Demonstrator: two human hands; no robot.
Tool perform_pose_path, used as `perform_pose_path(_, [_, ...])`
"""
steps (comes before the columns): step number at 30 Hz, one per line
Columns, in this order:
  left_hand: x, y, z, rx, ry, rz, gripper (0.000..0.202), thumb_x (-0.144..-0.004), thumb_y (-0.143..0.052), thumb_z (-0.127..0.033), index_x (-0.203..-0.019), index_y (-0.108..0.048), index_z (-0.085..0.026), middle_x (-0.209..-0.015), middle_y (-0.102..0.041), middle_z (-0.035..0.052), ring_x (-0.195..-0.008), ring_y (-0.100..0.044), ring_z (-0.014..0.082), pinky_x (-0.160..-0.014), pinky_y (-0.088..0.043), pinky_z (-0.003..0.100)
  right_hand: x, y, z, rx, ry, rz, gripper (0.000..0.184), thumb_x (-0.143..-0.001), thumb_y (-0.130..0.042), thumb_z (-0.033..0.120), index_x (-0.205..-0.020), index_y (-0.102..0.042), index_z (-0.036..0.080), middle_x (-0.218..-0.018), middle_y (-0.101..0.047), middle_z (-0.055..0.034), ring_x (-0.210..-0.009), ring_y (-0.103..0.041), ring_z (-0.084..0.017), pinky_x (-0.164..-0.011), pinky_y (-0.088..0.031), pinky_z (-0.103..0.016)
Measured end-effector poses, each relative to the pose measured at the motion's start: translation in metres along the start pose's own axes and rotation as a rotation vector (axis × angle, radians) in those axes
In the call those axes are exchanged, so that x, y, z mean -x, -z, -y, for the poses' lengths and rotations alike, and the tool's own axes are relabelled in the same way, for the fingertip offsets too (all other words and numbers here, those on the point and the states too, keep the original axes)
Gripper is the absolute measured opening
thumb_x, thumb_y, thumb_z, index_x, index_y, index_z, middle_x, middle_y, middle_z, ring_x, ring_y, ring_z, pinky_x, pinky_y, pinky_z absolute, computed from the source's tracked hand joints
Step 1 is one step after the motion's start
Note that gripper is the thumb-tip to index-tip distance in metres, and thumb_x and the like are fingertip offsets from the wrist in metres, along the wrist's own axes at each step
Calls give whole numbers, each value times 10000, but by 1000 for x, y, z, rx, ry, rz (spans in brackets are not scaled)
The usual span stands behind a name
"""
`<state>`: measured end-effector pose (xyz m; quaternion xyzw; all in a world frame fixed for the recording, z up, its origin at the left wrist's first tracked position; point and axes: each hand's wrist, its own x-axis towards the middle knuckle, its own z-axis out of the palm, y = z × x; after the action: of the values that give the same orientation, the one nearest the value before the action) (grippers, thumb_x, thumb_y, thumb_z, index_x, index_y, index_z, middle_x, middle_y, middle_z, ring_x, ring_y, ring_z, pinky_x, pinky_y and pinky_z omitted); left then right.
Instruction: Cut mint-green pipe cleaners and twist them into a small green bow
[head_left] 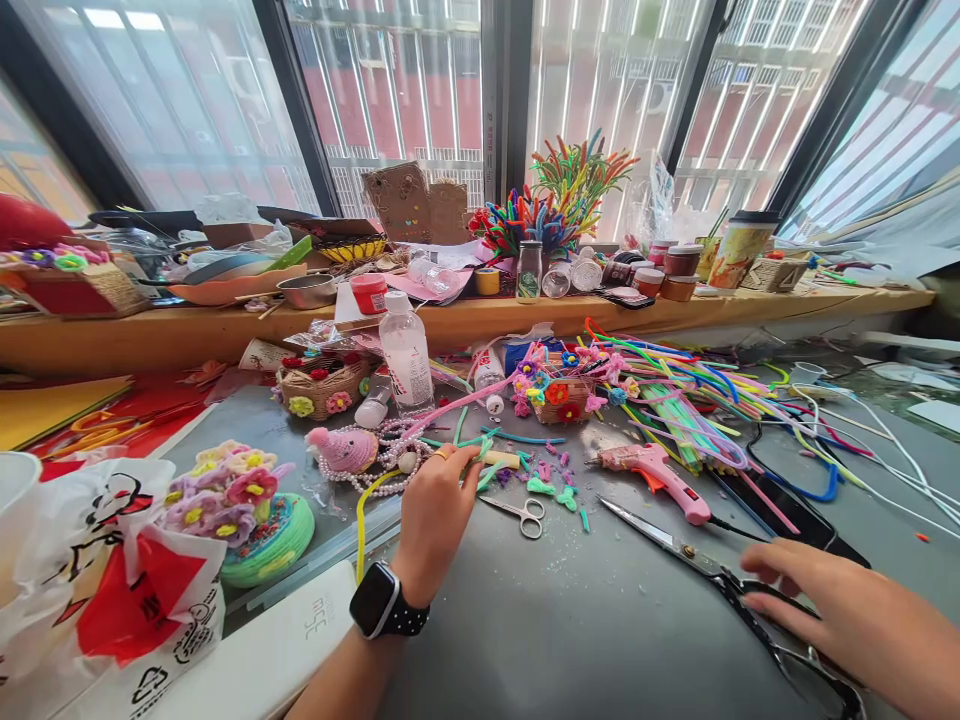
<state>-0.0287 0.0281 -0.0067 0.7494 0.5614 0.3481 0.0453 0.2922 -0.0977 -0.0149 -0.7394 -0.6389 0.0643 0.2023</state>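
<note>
My left hand (439, 505) is closed, pinching light green pipe cleaner pieces (486, 446) between thumb and fingers, above the tabletop. A pale stick-like piece (501, 460) shows just beyond the fingertips. At the right, my right hand (840, 600) has thumb and fingers round the dark handle of large scissors (686, 550), whose blades point to the far left. Small silver scissors (521, 515) lie between the hands. Near them are green pipe cleaner bows (553, 490) and short purple and green snippets. The pink hot glue gun (652, 475) rests beyond the large scissors.
A clear bottle (406, 355), a flower-trimmed basket (566, 395) and long pipe cleaners (697, 400) line the back. At left are a pink crocheted toy (343, 450) with beads, a green flower piece (270, 540), a white box (300, 640) and a plastic bag (112, 570). A phone (795, 515) lies right.
</note>
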Motion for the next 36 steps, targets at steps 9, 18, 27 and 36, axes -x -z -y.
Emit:
perform_pose_path(9, [-6, 5, -11, 727, 195, 562, 251, -712, -542, -346, -761, -669, -135, -679, -639, 28, -639, -552, 145, -596, -429, 229, -73, -47, 136, -796, 189, 264, 307, -693, -593, 396, -904, -611, 174, -681, -614, -22, -588, -553, -145, -532, -427, -255])
perform_pose_path(18, [-4, 7, -19, 831, 270, 581, 232, -705, -556, -321, -646, -685, -137, -577, -615, 5, -577, -521, 119, -594, -430, 225, -94, -76, 151, -1307, 124, 468, 174, -643, -653, 314, -647, -625, 143, -588, -573, 25, -534, -453, -78, -511, -342, -212])
perform_pose_path(27, [-6, -1, -7, 496, 250, 356, 254, -708, -541, -336, -819, -679, -155, -796, -686, 66, -714, -608, 199, -689, -478, 313, -96, -79, 136, -1743, -180, 337, 176, -615, -700, 256, -718, -589, 166, -574, -531, 61, -504, -463, -46, -521, -374, -176])
perform_pose_path(36, [0, -1, -21, 753, 128, 535, 261, -748, -523, -317, -928, -629, -161, -830, -675, 55, -725, -608, 159, -675, -486, 272, -89, -78, 143, -1737, -120, 367, 180, -652, -675, 257, -740, -546, 167, -688, -621, 21, -599, -564, -83, -609, -438, -212])
